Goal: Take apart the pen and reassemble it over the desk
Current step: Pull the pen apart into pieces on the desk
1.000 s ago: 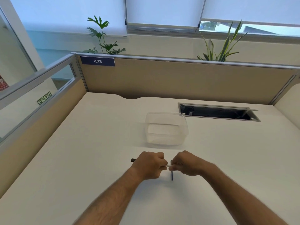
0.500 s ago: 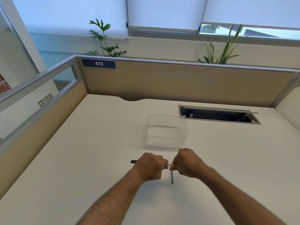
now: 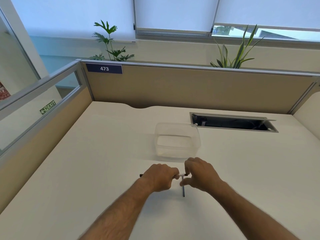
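A: Which step is in hand?

B: The pen (image 3: 181, 175) is held just above the desk (image 3: 86, 170), near of the clear container (image 3: 178, 141). The left hand (image 3: 160, 177) is clenched round its barrel; the right hand (image 3: 200, 175) is pinched at the dark tip. Whether unscrewing or refitting is under way cannot be told.

A: And next?

B: A steady twist along the axis is probably needed. A thin dark part (image 3: 183, 189), perhaps the refill, is seen below the hands.

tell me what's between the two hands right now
In the head view, a short white stretch of the pen bridges the gap between the left hand and right hand. Below it, a dark pen part lies on the desk.
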Available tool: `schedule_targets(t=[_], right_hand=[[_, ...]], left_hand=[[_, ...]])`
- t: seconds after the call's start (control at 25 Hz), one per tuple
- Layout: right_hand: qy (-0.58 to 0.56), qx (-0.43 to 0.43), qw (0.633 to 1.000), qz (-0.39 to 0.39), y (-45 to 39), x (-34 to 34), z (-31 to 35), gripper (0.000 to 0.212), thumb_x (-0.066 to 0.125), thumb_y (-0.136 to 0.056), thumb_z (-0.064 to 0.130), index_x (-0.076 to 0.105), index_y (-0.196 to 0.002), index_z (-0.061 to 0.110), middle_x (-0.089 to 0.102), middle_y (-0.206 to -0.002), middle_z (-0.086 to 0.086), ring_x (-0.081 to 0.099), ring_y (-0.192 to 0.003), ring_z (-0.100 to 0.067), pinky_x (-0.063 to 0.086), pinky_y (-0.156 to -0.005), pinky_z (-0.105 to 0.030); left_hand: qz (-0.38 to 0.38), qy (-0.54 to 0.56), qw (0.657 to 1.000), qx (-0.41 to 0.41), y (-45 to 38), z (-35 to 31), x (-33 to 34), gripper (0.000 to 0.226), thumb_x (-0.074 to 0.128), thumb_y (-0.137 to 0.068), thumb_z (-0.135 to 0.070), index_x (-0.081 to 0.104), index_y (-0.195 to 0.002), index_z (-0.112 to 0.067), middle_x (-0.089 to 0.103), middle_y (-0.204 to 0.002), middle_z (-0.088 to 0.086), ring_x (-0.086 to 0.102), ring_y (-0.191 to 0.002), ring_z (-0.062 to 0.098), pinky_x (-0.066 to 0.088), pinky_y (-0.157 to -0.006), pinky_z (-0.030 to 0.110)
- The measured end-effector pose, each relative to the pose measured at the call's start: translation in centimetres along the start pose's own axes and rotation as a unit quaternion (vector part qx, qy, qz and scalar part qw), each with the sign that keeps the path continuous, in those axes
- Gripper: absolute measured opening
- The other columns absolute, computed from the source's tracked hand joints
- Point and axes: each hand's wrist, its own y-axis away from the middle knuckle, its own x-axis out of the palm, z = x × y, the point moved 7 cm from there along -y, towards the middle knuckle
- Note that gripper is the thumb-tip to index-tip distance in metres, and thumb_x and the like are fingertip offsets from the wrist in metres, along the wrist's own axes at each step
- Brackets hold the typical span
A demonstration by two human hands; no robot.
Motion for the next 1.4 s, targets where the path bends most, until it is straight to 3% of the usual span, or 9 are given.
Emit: schedule_targets(t=[0.12,0.24,0.48,0.64,0.8,0.88,1.08,1.28,1.4], right_hand=[[-0.043,-0.012,0.994,0.101,0.2,0.9,0.4,0.037,0.062,-0.090,0.049,0.063,-0.112,0.020,0.065,-0.116,0.006,0.057,-0.106,-0.019,0.051,-0.084,-0.035],[-0.036,-0.010,0.987,0.154,0.2,1.7,0.1,0.027,0.049,-0.101,0.033,0.060,-0.080,0.020,0.066,-0.096,-0.004,0.058,-0.086,-0.025,0.049,-0.072,-0.038],[0.011,0.031,0.996,0.078,-0.2,0.7,-0.4,0.018,0.074,-0.083,0.037,0.075,-0.093,0.022,0.070,-0.087,-0.005,0.054,-0.070,-0.020,0.036,-0.056,-0.027],[-0.004,0.056,0.998,0.043,-0.3,0.6,-0.6,0.034,0.084,-0.069,0.040,0.057,-0.079,0.023,0.064,-0.078,0.002,0.056,-0.071,-0.020,0.036,-0.052,-0.027],[-0.060,0.048,0.992,0.098,0.5,1.5,-0.9,0.079,0.079,-0.068,0.059,0.044,-0.131,0.027,0.055,-0.134,0.006,0.055,-0.115,-0.020,0.050,-0.089,-0.035],[-0.073,0.025,0.985,0.151,0.8,2.2,-0.6,0.067,0.062,-0.086,0.056,0.041,-0.142,0.024,0.045,-0.148,0.003,0.047,-0.130,-0.022,0.045,-0.103,-0.038],[-0.060,-0.015,0.990,0.127,0.5,2.0,0.1,0.020,0.045,-0.100,0.029,0.062,-0.094,0.020,0.058,-0.093,0.007,0.056,-0.089,-0.021,0.046,-0.071,-0.033],[-0.020,0.037,0.999,0.006,0.0,0.4,-0.3,0.014,0.071,-0.084,0.032,0.073,-0.097,0.026,0.070,-0.095,0.004,0.056,-0.082,-0.015,0.046,-0.065,-0.028],[-0.045,0.044,0.998,0.018,0.0,0.9,-0.6,0.051,0.080,-0.075,0.039,0.056,-0.118,0.028,0.061,-0.121,0.008,0.057,-0.105,-0.016,0.046,-0.075,-0.027]], left_hand=[[-0.020,-0.020,1.000,0.003,0.1,0.0,-0.2,0.018,0.047,-0.094,-0.021,0.059,-0.106,-0.025,0.072,-0.096,0.004,0.066,-0.081,0.030,0.046,-0.064,0.035],[-0.017,-0.061,0.998,0.019,0.2,-0.3,0.0,0.010,0.047,-0.093,-0.019,0.056,-0.097,-0.021,0.070,-0.085,0.006,0.060,-0.067,0.030,0.042,-0.057,0.034],[-0.018,-0.055,0.998,0.015,0.2,-0.5,0.2,0.020,0.049,-0.093,-0.019,0.060,-0.109,-0.023,0.071,-0.088,0.009,0.063,-0.072,0.031,0.051,-0.064,0.037],[-0.027,-0.030,0.999,0.009,0.2,-0.2,0.2,0.023,0.050,-0.093,-0.019,0.061,-0.111,-0.026,0.072,-0.090,0.009,0.064,-0.075,0.031,0.054,-0.067,0.038],[-0.035,-0.023,0.999,0.011,0.4,0.2,0.3,0.022,0.049,-0.093,-0.019,0.062,-0.110,-0.026,0.074,-0.092,0.008,0.066,-0.077,0.030,0.056,-0.070,0.039],[-0.040,-0.022,0.999,0.007,0.5,0.7,0.4,0.021,0.048,-0.094,-0.020,0.061,-0.109,-0.026,0.074,-0.092,0.008,0.066,-0.077,0.031,0.054,-0.068,0.037],[-0.043,-0.016,0.999,0.004,0.6,1.0,0.5,0.022,0.046,-0.095,-0.023,0.061,-0.110,-0.027,0.073,-0.091,0.008,0.065,-0.076,0.031,0.054,-0.069,0.039],[-0.063,0.005,0.998,0.010,0.3,0.7,0.3,0.020,0.041,-0.100,-0.030,0.056,-0.111,-0.024,0.070,-0.084,0.011,0.058,-0.067,0.030,0.048,-0.062,0.037],[-0.065,0.032,0.997,0.014,0.3,0.6,0.1,0.019,0.039,-0.101,-0.031,0.051,-0.115,-0.026,0.071,-0.087,0.010,0.061,-0.071,0.031,0.054,-0.067,0.041]])
